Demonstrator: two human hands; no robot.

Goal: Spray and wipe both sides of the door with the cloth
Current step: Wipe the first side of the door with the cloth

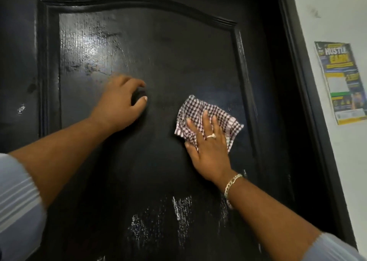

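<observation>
my right hand [208,141] lay flat on the checked cloth [206,117], fingers straight and spread, pressing it against the black door [158,52]. the cloth stuck out past my fingertips and to both sides of my palm, its far edge near the raised moulding on the right of the panel. my left hand [123,103] was off to the left of the cloth, well apart from it, fingers and thumb curled around something small and dark that i could not make out. wet streaks shone on the door above my left hand and below my right wrist. past the door frame, to the right of my right hand, a poster [341,81] hung on the white wall [337,12].
</observation>
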